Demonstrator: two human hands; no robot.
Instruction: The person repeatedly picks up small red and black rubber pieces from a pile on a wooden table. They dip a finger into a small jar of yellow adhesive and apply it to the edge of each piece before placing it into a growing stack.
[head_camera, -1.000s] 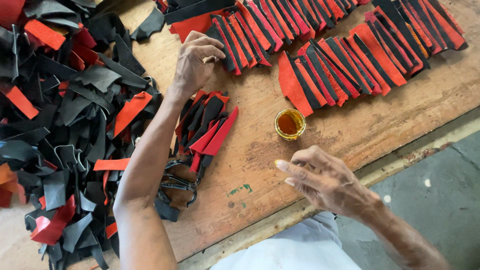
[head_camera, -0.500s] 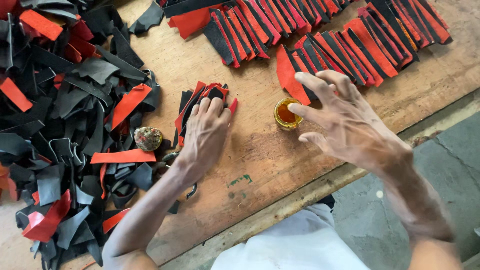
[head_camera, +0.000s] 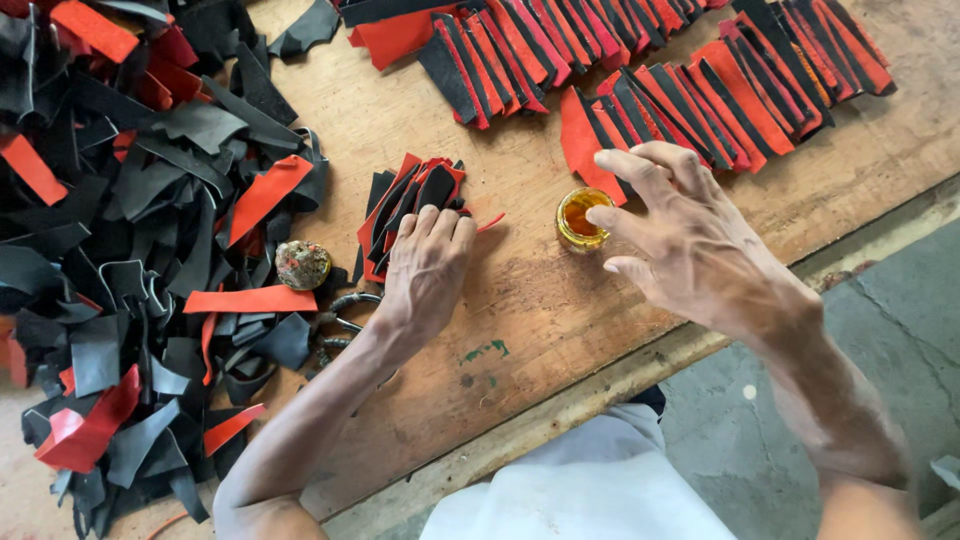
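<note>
loose heap of black and red cut pieces: covers the left end of the wooden tabletop, pieces overlapping in no order. small round crusted tin: sits at the heap's right fringe, near the front edge. small stack of black and red pieces: fanned, just right of the tin, mid tabletop. left hand: palm down, fingers together, fingertips resting on the stack's near end; pinches nothing. small jar of amber liquid: open, right of the stack, just in front of the rows. right hand: fingers spread, hovering just right of the jar, holding nothing. rows of red and black pieces: laid overlapping along the far edge toward the right corner.
</note>
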